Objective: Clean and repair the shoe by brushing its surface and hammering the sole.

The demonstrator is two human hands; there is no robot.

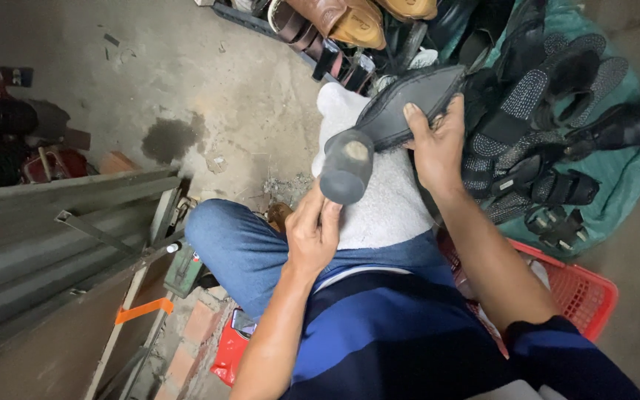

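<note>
My left hand (312, 233) grips the handle of a mallet with a dark round head (346, 167), raised over my lap. My right hand (435, 144) holds a black shoe (409, 100) sole-up, its heel end resting next to the mallet head. Under both lies a white towel (383, 204) spread over my knees, which are in blue jeans (238, 248). The mallet head touches or nearly touches the shoe's heel.
A pile of black sandals and shoes (550, 141) lies on a green sheet (624, 170) at right. Brown shoes (342, 18) sit at the top. A red plastic basket (587, 292) is by my right elbow. Grey metal sheets (53, 237) lean at left.
</note>
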